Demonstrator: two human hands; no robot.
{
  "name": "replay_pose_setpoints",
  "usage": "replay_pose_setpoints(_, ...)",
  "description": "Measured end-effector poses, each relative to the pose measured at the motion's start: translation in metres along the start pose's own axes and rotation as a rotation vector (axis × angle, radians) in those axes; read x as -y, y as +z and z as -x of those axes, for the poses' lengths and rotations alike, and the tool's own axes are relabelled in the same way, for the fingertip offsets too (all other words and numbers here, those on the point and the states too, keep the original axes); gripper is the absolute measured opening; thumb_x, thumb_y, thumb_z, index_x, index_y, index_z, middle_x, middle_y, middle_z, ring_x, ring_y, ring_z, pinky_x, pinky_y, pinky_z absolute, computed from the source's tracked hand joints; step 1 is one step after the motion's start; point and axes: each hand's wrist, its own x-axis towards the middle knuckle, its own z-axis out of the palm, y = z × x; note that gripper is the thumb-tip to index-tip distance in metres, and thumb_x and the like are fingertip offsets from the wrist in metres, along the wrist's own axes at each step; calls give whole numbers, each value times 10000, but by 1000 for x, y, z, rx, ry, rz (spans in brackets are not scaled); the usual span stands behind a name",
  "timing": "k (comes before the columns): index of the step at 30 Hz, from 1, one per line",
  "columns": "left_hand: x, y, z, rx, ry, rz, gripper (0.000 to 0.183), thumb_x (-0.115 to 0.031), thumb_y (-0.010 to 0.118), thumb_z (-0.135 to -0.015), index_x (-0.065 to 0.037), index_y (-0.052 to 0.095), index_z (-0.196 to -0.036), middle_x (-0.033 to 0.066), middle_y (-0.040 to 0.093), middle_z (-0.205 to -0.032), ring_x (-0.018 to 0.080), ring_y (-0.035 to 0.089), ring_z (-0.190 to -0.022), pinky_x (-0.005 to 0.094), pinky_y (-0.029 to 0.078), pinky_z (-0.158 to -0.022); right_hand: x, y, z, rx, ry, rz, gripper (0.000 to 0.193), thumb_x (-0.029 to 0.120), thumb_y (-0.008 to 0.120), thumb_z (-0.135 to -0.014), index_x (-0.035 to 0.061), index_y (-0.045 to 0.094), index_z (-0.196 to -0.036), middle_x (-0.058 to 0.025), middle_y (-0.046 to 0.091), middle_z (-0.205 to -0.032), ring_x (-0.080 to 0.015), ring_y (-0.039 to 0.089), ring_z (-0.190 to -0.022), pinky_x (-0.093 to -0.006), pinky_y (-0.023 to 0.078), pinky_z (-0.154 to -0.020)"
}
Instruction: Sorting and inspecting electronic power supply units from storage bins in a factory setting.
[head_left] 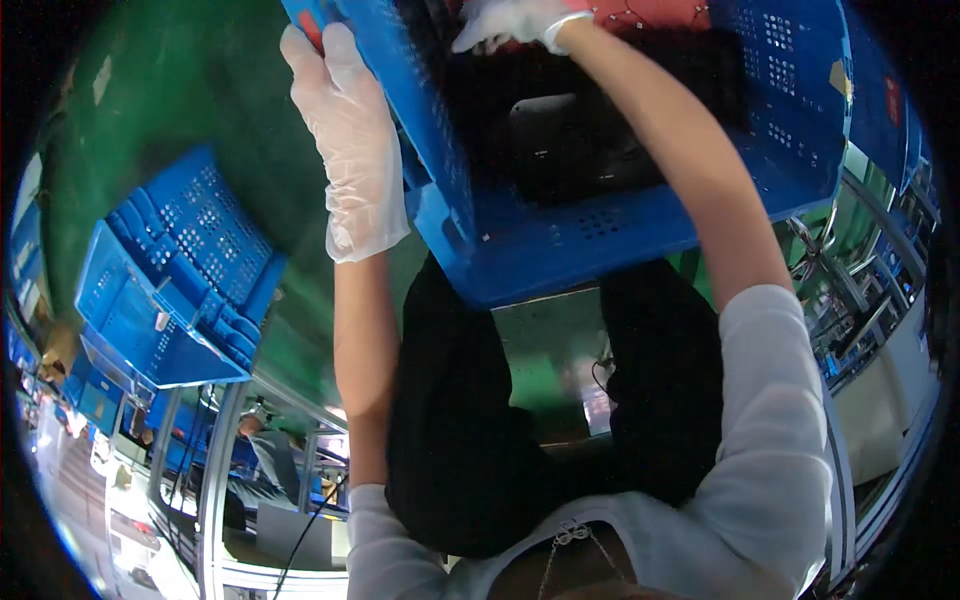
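Observation:
A blue plastic crate (455, 240) with perforated walls stands in front of my knees. My left hand (355, 150), in a thin whitish glove, grips the crate's left wall from outside, its fingertips by the upper rim. Deep inside the crate is my right hand (515, 22), gloved too, partly cut off by the frame's top. Its fingers are curled near the left inner wall; what they hold, if anything, is hidden. Below that hand lie dark, glossy black parts (560, 140), one with a rounded corner. Beyond them a red surface (650, 14) carries thin dark strands.
Another blue perforated crate (185, 275) sits tilted at the left above a metal frame (215, 480). Green floor (240, 90) stretches between the crates. A person (270, 465) is at the lower left. Metal rails (870, 240) and another blue crate (890, 110) stand at the right.

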Motion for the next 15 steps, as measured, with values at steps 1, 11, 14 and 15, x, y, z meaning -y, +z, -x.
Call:
replay_pose_setpoints(1,-7,15,-4,36,-16,42,382,-278,499,-946,21,545,-1178,63,568,-883,164,484,-753,295,423,-707,-20,-24,4,54,160,-96,337,303,724,-803,-20,666,-876,-136,672,-832,-223,664,-735,-393,515,-666)
replay_pose_setpoints(11,-12,7,2,59,28,-14,267,-235,487,-1012,9,518,-1116,91,538,-719,200,491,-645,326,436,-637,-167,-113,-25,-186,-8,815,280,340,648,-849,71,684,-916,-155,684,-926,-355,656,-848,-446,518,-712)
replay_pose_setpoints(14,-12,5,3,54,14,-11,259,-230,498,-1013,7,515,-1114,95,546,-764,202,490,-683,323,433,-659,-127,-85,18,-522,32,833,303,356,617,-871,67,681,-938,-174,682,-954,-368,653,-883,-456,518,-739)
replay_pose_setpoints(15,-12,8,2,61,14,-1,284,-237,495,-1013,14,508,-1146,102,559,-814,204,503,-725,322,437,-688,-119,-80,33,-640,57,834,312,361,607,-878,65,680,-945,-180,682,-964,-372,652,-895,-459,518,-748)
